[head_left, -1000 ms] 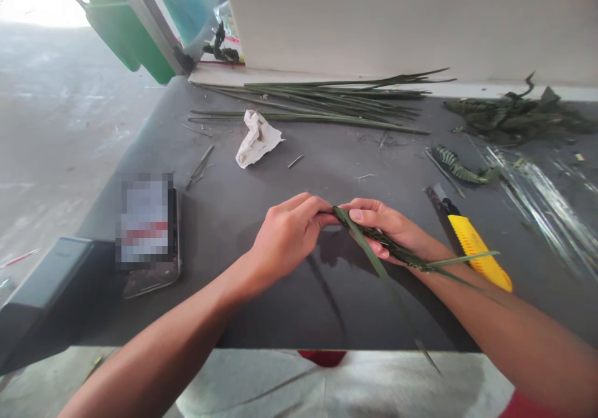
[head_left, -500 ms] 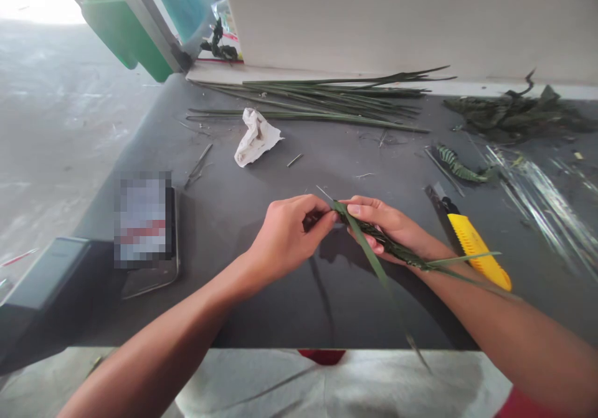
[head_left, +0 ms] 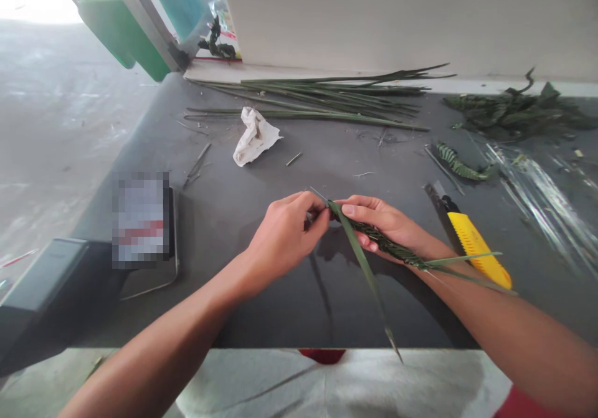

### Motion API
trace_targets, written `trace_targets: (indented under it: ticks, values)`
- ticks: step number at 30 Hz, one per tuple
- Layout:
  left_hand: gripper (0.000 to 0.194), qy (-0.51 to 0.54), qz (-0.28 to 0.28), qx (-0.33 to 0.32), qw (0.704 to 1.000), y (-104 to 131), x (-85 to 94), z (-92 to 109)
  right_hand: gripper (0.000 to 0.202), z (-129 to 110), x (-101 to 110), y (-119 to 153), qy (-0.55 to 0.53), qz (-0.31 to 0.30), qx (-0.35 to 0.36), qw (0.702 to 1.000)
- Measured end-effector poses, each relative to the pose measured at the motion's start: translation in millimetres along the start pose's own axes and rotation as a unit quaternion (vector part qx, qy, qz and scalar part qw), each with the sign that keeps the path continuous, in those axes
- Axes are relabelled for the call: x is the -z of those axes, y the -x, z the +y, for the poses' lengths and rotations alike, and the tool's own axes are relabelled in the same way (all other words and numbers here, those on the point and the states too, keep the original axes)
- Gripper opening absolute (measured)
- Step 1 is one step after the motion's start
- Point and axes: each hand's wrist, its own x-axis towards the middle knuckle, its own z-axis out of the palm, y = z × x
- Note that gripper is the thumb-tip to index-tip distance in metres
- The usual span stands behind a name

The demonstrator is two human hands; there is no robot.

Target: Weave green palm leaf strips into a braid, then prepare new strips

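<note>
Now a thin strand (head_left: pixel 319 194) shows beyond the left fingertips and the loose strip (head_left: pixel 362 259) hangs farther left, seemingly unfastened. The left hand (head_left: pixel 286 231) pinches the woven leaf piece's (head_left: pixel 391 244) far-left end; the right hand (head_left: pixel 385 218) curls round it, near-centre.

Dark phone (head_left: pixel 152 279) (partly pixelated) on tbl (head_left: pixel 210 178), L side; crumpled wht paper (head_left: pixel 256 139) farther back; grn bin (head_left: pixel 109 22) beyond.

The bench (head_left: pixel 280 312) was smooth and matt. The braided leaf piece (head_left: pixel 380 237) at 4 o'clock was ridged. At 11 o'clock, the crumpled paper (head_left: pixel 256 139) was matt. At 3 o'clock, the clear strips (head_left: pixel 544 203) appeared glossy and plastic-like. At 10 o'clock, the bin (head_left: pixel 109 19) appeared smooth plastic.
</note>
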Motion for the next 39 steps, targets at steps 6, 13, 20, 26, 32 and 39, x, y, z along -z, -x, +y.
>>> trace_targets:
  ticks: [6,13,20,26,32,39]
  values:
    - [0.010,0.171,-0.132,0.205,0.955,-5.1,9.2,4.9,0.032,2.1,-2.0,2.0,0.067,-0.005,0.000,0.998]
    - [0.023,0.304,-0.212,0.297,0.880,-11.6,19.3,-0.5,0.031,-1.2,-5.2,5.9,0.112,-0.013,0.024,0.993]
    - [0.021,0.382,-0.217,0.297,0.848,-13.4,17.8,-6.7,0.033,-2.6,-3.3,4.6,0.112,-0.009,0.029,0.993]
    - [0.017,0.384,-0.216,0.258,0.860,-13.9,19.6,-6.0,0.030,-4.5,-2.0,5.3,0.116,-0.009,0.039,0.992]
    - [0.014,0.328,-0.190,0.207,0.902,-11.4,17.8,-5.7,0.035,-4.1,1.7,2.8,0.097,0.008,0.032,0.995]
    - [0.020,0.215,-0.109,0.135,0.961,-6.0,7.4,-5.8,0.040,-3.2,2.0,0.8,0.001,0.055,0.025,0.998]
